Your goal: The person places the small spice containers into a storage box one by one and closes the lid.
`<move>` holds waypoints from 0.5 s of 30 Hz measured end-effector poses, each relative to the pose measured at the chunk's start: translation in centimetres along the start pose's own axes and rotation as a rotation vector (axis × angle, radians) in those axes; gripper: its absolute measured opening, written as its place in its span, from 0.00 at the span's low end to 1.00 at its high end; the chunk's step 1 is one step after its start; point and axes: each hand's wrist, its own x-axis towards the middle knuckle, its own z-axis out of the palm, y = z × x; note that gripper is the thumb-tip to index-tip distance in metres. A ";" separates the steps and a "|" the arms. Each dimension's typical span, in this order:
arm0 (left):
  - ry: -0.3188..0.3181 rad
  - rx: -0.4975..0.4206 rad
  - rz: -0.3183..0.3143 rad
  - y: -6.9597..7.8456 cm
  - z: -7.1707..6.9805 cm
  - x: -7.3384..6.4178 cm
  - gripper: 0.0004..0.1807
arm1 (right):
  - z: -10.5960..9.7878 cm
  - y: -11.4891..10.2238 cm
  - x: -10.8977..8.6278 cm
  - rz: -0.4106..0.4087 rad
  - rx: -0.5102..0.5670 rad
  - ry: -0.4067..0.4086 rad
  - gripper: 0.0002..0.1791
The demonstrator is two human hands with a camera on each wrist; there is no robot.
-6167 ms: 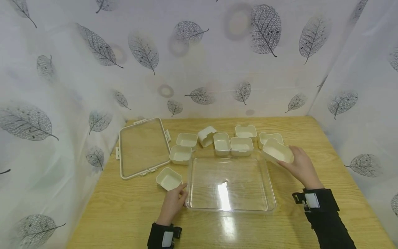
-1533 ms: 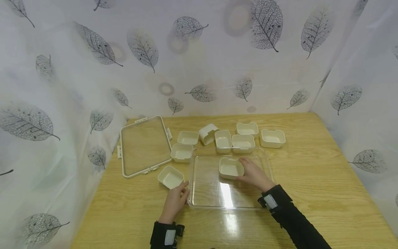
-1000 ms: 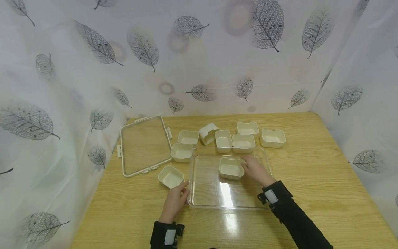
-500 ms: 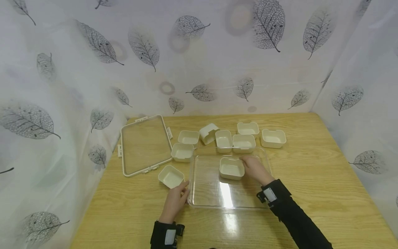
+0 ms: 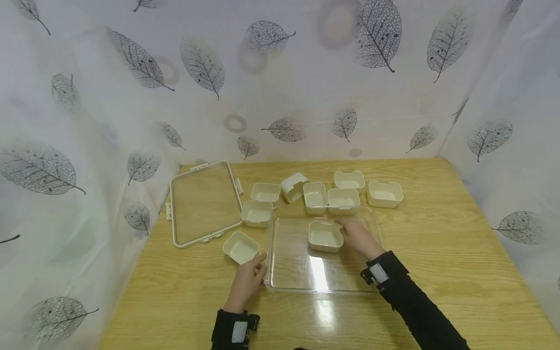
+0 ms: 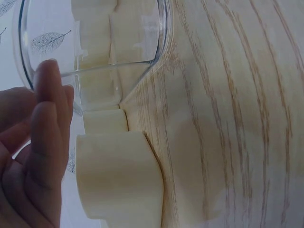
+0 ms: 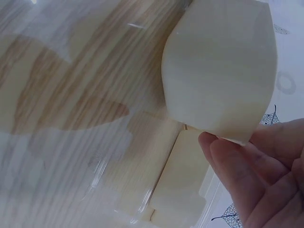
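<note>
A shallow clear plastic box (image 5: 288, 272) sits on the wooden table. My left hand (image 5: 246, 284) holds its left side close to the front corner; in the left wrist view, the fingers (image 6: 47, 90) overlap its rim. Inside the box, towards the back, is a small cream plastic container (image 5: 325, 238), upright with its mouth upward. My right hand (image 5: 360, 238) reaches over the box and pinches this container's right end, thumb and fingertips at the rim in the right wrist view. Another cream container (image 5: 240, 248) stands just beyond my left fingers, outside the box.
Several more cream containers (image 5: 343, 200) line the table behind the box, one of them tipped on its side (image 5: 292, 187). A clear lid (image 5: 205, 204) with a cream frame and side clips lies at the back left. A leaf-patterned curtain (image 5: 280, 87) surrounds the table (image 5: 437, 243).
Since the earliest frame, my right hand has carried the cream container left from beside the box into it. Over the last second its fingers shifted slightly on the rim. My left hand stays put.
</note>
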 end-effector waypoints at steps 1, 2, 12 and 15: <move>0.000 -0.004 -0.001 0.0 0.0 0.0 0.19 | 0.0 0.0 0.0 -0.006 -0.001 0.003 0.14; -0.001 -0.006 -0.001 0.0 0.0 0.0 0.19 | 0.1 0.0 0.0 -0.011 0.003 0.003 0.15; 0.001 -0.011 -0.003 0.0 0.1 0.0 0.19 | 0.8 -0.7 -0.2 -0.105 0.016 -0.036 0.14; -0.002 -0.013 -0.004 0.0 0.0 0.1 0.19 | 0.9 -1.2 -0.3 -0.111 0.031 -0.055 0.14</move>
